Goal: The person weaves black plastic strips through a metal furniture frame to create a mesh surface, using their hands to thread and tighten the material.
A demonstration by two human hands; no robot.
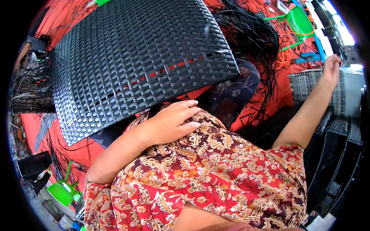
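A large black woven wicker panel (142, 50) lies tilted over my knees, with red floor showing through a row of gaps in its weave. My left hand (177, 119) rests on my patterned shirt (216, 161) just below the panel's near edge. Its fingers are stretched out and hold nothing. Far out to the right, my right hand (330, 71) is raised beyond a grey-white wicker piece (308, 86). The fingers look bent, but they are too small and foreshortened to show whether they grip anything.
Loose black strips (254, 29) are heaped beyond the panel's right corner. Green plastic chairs (300, 23) (61, 192) stand at upper right and lower left. Orange cord (285, 48) lies on the red floor (254, 111). Dark wicker pieces (333, 165) stand at my right.
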